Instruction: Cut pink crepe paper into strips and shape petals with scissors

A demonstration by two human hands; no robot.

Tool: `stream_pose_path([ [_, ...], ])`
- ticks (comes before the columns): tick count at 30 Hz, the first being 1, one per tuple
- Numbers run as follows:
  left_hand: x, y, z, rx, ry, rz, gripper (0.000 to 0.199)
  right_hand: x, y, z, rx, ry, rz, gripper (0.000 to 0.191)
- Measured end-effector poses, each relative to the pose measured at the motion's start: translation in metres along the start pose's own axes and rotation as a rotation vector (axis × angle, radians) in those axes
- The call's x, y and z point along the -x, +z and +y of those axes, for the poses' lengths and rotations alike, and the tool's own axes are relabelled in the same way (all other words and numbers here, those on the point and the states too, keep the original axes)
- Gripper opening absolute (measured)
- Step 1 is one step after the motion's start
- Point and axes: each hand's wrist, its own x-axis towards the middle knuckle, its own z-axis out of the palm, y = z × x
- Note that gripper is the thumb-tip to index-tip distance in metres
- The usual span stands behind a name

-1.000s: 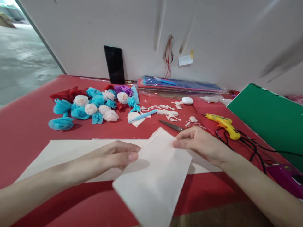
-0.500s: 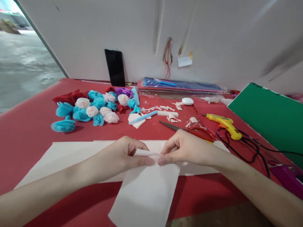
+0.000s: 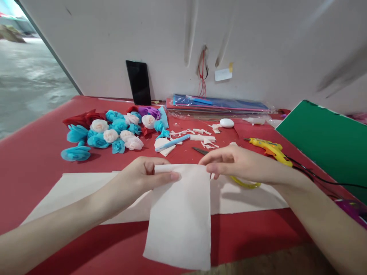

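"Over the red bench (image 3: 34, 152), what differs from half a second ago?"

"Hands parted. Back then both thumbs nearly met at the top edge of the white paper piece (image 3: 183, 217). Now the right hand (image 3: 243, 164) is out at the top right corner, the left hand (image 3: 139, 177) nearer the top left. Paper hangs squarer too; a full second back it was tilted, one corner up. Red grip of the scissors (image 3: 200, 151), plain to see half a second ago, is now behind the right hand; a yellow loop (image 3: 252, 185) shows below."

"Fingers?"

"Left: thumb in front, fingers behind, pinching the top edge. Right: thumb and forefinger close about the corner, the others loosely curved. Can't tell whether they grip or only brush it."

"Look of the paper?"

"Plain, matt, oblong, faintly bowed. Narrow folded band at the top, beside the left thumb. Lower edge a little curved."

"Where, and lying which way?"

"Between the hands, overlapping in view the long white sheet (image 3: 80, 191) spread on the bench. Long axis runs far to near, down from the hands; free end points toward the bench's front edge. Top edge runs crosswise, left to right."
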Motion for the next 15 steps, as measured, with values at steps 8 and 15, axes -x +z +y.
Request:
stream_pose_path([
  [8, -0.002, 0.008, -0.005, -0.015, 0.02, -0.035, 0.018, -0.008, 0.019, 0.003, -0.165, -0.06, 0.159, 0.007],
  [15, 0.0, 0.013, -0.01, -0.12, 0.051, -0.142, 0.023, -0.012, 0.031, 0.005, -0.239, -0.104, 0.289, 0.014],
])
